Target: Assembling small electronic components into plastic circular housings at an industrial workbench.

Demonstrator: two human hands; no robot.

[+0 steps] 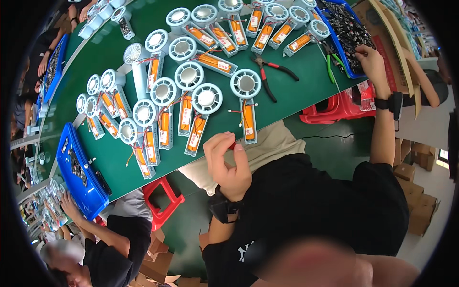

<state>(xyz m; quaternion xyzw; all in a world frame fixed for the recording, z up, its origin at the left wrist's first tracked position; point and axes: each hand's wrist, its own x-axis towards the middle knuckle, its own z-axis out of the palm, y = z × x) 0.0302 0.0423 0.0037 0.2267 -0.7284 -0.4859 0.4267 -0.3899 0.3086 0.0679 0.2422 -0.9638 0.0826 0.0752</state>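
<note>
My left hand (pixel 228 167) is raised near the table's front edge, its thumb and fingertips pinched on a small red piece (pixel 234 145). Just beyond it lies a light-blue handheld fan body (pixel 246 84) with a round head, its open handle showing an orange battery (pixel 248 119) and thin wires. Off to the right, my right hand (pixel 371 63) reaches over the near side of a blue tray (pixel 330 36) heaped with small black parts (pixel 345 33). Its fingers are curled together; whatever they hold is too small to make out.
Several similar fan bodies (pixel 186 76) cover the green table (pixel 287 91). Red-handled pliers (pixel 270 79) and green-handled cutters (pixel 331 67) lie near the right tray. Another blue tray (pixel 91 191) sits at left, beside a co-worker's hand (pixel 70 206). Red stools (pixel 330 112) stand below.
</note>
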